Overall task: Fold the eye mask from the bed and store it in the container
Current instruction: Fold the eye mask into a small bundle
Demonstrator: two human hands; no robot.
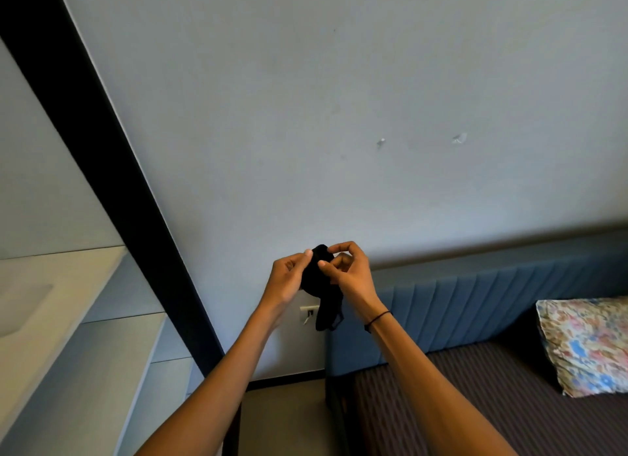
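Note:
A black eye mask (319, 279) is held up in the air in front of the pale wall, bunched between both hands. My left hand (289, 279) pinches its left side and my right hand (346, 272) pinches its top right edge. The mask's black strap (328, 314) dangles in a loop below the hands. The bed (475, 404) with a dark striped cover lies at the lower right. No container is in view.
A blue padded headboard (475, 296) runs along the wall behind the bed. A floral pillow (588, 343) lies at the right edge. A white shelf unit (68, 319) and a dark vertical post (119, 170) stand at the left. A wall socket (308, 312) sits behind the strap.

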